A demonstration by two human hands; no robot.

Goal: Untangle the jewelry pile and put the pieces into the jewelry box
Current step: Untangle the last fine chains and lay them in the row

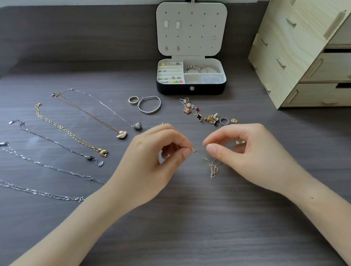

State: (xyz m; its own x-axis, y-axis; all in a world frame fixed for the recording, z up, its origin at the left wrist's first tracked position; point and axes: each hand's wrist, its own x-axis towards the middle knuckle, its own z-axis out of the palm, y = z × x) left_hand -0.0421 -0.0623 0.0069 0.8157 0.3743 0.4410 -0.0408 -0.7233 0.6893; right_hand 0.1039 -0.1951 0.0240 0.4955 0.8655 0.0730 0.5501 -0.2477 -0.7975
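My left hand and my right hand both pinch a very thin gold chain just above the table; its clasp end shows at my left fingertips and a loop of it dangles below my right fingers. The open jewelry box, black outside and white inside, stands at the back centre with rings, earrings and bangles in its compartments. A small pile of earrings and charms lies in front of the box. Several necklaces lie straightened in a row on the left, among them a gold chain and a swan-pendant necklace.
A silver bangle and a ring lie left of the box. A light wooden drawer unit stands at the back right. The dark wood-grain table stretches toward me under my forearms.
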